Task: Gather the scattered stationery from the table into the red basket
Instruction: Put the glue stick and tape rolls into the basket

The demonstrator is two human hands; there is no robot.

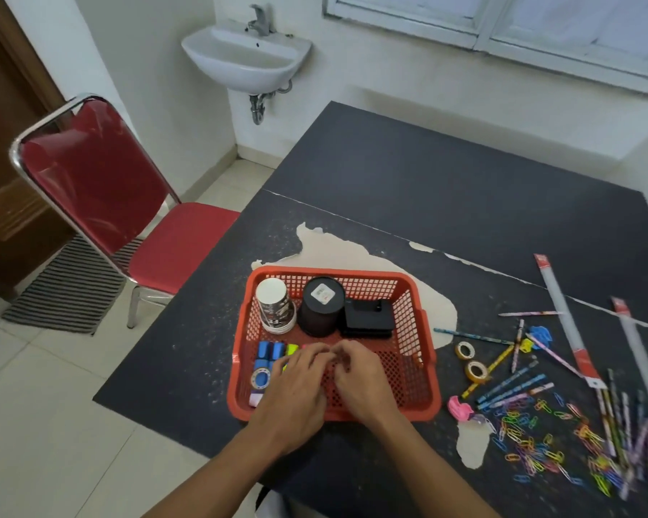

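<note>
Fingertips (pixel 320 352) of left hand (pixel 296 386) and right hand (pixel 363 383) curled, meeting low inside the red basket (pixel 431 390), likely releasing something small; pinching or not, cannot tell. Markers (pixel 272 353) inside the basket, just left of the fingers. Paper clips (pixel 532 439), pencils (pixel 509 388), tape rolls (pixel 464 350) scattered right of the basket, well apart from both hands.

Highlighters (pixel 274 351) partly covered — pencils (pixel 640 439) at right edge blurred, seemingly cut off.
</note>
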